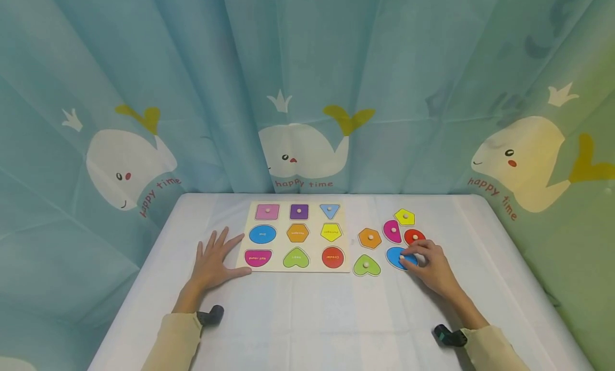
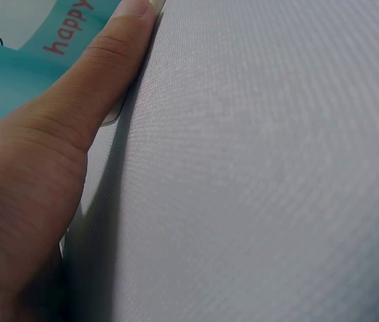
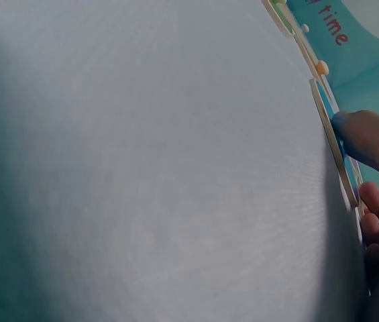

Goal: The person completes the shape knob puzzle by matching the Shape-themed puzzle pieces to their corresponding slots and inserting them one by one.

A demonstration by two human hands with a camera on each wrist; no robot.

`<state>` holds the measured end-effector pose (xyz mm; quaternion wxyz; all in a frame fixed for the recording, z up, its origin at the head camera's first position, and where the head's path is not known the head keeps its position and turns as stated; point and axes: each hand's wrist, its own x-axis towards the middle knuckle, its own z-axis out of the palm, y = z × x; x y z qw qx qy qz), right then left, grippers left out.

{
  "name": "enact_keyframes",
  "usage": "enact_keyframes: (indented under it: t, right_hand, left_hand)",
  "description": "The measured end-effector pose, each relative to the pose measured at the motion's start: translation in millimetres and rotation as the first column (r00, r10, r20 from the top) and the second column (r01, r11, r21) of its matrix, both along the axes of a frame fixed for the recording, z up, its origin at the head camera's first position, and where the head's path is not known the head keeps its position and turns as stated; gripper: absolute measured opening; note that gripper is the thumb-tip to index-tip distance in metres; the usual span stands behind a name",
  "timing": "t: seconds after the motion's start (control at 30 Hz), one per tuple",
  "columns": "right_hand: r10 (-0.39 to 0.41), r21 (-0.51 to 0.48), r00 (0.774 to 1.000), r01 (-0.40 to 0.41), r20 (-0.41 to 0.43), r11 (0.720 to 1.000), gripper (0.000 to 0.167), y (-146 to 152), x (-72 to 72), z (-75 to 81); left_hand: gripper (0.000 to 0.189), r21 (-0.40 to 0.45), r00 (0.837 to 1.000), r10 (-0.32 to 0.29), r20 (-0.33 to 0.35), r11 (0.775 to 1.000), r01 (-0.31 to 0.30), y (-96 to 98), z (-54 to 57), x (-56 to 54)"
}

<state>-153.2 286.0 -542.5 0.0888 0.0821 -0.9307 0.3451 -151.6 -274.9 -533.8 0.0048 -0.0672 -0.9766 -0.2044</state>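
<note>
My right hand [image 1: 434, 268] pinches the small knob of a blue oval puzzle piece [image 1: 394, 258] with thumb and forefinger. The right wrist view shows the oval's wooden edge [image 3: 333, 144] close to the cloth; whether it is lifted cannot be told. With fingers spread, my left hand [image 1: 213, 261] touches the left edge of a wooden shape puzzle board [image 1: 280, 243]. Along the board's far row sit a pink rectangle [image 1: 267, 212], a purple square [image 1: 299, 211] and a light blue triangle [image 1: 330, 211], all knobbed. Coloured, labelled shapes without knobs fill the other two rows.
Around the oval lie loose knobbed pieces: a green heart [image 1: 367, 266], an orange hexagon [image 1: 369, 238], a magenta half round [image 1: 391, 231], a yellow pentagon [image 1: 405, 217] and a red circle [image 1: 413, 236]. A white cloth [image 1: 317, 323] covers the table; a whale-print curtain [image 1: 307, 56] hangs behind.
</note>
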Motion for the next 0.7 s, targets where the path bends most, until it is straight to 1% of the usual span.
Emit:
enact_keyframes:
  t: [0.17, 0.37, 0.7]
  right_hand:
    - [-0.01, -0.001, 1.0, 0.011, 0.013, 1.0, 0.019, -0.9, 0.5, 1.0]
    - [-0.019, -0.002, 1.0, 0.019, 0.01, 1.0, 0.017, -2.4, 0.5, 2.2]
    - [-0.022, -0.021, 0.999, 0.023, 0.027, 1.0, 0.017, -3.3, 2.3, 2.6]
  left_hand:
    - [0.102, 0.006, 1.0, 0.0, 0.002, 1.0, 0.0, 0.5, 0.9, -0.1]
    - [0.102, 0.006, 1.0, 0.002, 0.001, 1.0, -0.002, 0.7, 1.4, 0.1]
    - [0.102, 0.006, 1.0, -0.005, -0.006, 1.0, 0.005, -1.3, -1.9, -0.2]
